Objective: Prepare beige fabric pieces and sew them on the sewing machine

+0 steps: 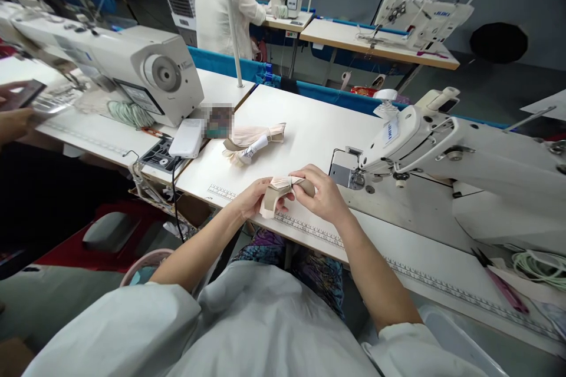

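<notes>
Head view: left hand (253, 199) and right hand (322, 193) grip a banded cloth bundle (275, 194) above the white tabletop's (305, 123) front edge.
Right fingers pinch near the band; left fingers curl round the end, partly hidden by cloth. Tabletop stretches between a second bundle (269, 132) and the sewing machine (398, 135). Left forearm (203, 241) overlaps a pink basket (148, 255) holding something blue-green, hard to make out.

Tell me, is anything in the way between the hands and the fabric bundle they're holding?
Nothing visible is: the left hand and the right hand both touch the fabric bundle directly. More bundled fabric lies on the white sewing table, beyond the hands, so it isn't between.
</notes>
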Available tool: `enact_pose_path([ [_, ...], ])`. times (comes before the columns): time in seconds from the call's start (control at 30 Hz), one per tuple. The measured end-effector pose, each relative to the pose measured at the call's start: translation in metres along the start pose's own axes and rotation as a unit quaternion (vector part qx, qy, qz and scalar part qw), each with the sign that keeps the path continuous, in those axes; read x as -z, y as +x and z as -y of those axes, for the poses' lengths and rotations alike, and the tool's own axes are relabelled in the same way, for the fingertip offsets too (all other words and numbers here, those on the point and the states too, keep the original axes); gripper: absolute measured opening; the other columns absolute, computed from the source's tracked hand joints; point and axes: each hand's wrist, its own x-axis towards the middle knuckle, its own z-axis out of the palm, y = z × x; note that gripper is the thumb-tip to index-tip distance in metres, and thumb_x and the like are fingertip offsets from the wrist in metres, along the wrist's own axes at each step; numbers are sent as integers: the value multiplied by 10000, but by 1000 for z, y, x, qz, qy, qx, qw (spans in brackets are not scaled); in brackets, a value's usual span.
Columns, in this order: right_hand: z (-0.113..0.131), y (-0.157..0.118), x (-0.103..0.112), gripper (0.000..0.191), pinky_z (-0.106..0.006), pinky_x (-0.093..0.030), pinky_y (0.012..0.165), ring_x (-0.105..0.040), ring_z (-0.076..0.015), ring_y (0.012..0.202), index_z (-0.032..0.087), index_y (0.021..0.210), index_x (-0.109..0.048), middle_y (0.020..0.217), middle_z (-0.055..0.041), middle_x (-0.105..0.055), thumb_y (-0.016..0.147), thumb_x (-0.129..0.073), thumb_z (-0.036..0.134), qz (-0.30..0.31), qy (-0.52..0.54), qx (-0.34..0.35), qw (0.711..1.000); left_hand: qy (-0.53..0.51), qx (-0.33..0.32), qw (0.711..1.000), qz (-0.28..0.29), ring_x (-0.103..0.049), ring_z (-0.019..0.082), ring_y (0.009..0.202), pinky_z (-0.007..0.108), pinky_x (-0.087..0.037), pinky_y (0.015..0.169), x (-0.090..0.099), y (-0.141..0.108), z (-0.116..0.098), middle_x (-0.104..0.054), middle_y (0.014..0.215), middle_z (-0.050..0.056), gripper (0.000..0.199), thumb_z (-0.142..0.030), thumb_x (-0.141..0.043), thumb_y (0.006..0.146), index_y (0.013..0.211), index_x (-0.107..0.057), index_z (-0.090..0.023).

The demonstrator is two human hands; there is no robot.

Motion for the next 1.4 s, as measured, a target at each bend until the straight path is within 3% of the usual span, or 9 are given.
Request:
enact_pose_path([
  [0.2,-4,0,-2,215,-393,-465,849,-592,-252,992,228,1090,-568,1055,-86,-629,891,-499,190,-11,-91,27,995,67,-43,994,-69,-274,36,375,193,-207,365,-8,-1,1,-619,710,10,301,-439,-625,749,908,-557,-193],
  [0.37,3,0,-6,60,-409,-385,831,-568,-255,892,220,887,-589,891,-62,-629,916,-542,244,-101,-202,16,974,180,-138,963,-146,-495,107,551,239,-390,513,-9,-3,8,-660,856,40,271,-379,-582,798,983,-576,-181],
  [0.47,4,0,-12,166,-370,-360,765,-570,-207,760,220,794,-592,756,-15,-630,942,-522,247,-102,-161,2,982,248,-198,929,-192,-563,158,727,271,-439,662,-8,-3,13,-660,918,48,306,-300,-557,792,1070,-564,-172],
  [0.73,6,-2,-27,132,-360,-393,766,-595,-196,743,221,763,-589,735,-9,-638,877,-526,234,-133,-68,-49,988,342,-255,877,-221,-582,179,756,305,-444,753,-7,-9,20,-664,961,57,519,-153,-538,714,1233,-530,-145],
  [0.83,9,-2,-26,123,-357,-445,766,-595,-196,754,227,749,-579,751,-17,-631,854,-541,279,-155,1,-81,985,329,-251,886,-210,-598,177,732,296,-459,724,-5,-8,20,-679,919,46,484,-167,-523,748,1231,-545,-145],
  [0.97,8,0,-25,153,-345,-530,710,-640,-195,782,227,812,-531,816,-35,-651,872,-498,364,-156,136,-139,968,274,-233,913,-193,-642,215,904,297,-488,763,0,-6,15,-693,1034,92,360,-254,-481,841,1166,-578,-135],
  [1.17,-5,3,-15,160,-301,-521,576,-520,-132,506,231,741,-429,536,70,-429,809,-486,364,-105,255,-184,943,209,-191,948,-149,-633,192,750,274,-489,668,8,-22,0,-701,914,84,370,-426,-581,839,1053,-649,-133],
  [1.27,-6,-4,-5,173,-259,-463,500,-424,-108,454,233,739,-427,535,80,-402,803,-521,364,-106,235,-198,946,190,-164,960,-122,-518,127,534,237,-419,524,11,-38,-3,-644,716,32,360,-454,-609,829,995,-662,-139],
  [1.4,16,-33,4,182,-226,-335,486,-418,-106,504,215,712,-488,574,51,-468,802,-606,320,-79,157,-195,965,142,-86,978,-130,-240,58,375,187,-190,391,20,-48,-6,-383,468,-77,320,-461,-645,825,926,-632,-158],
])
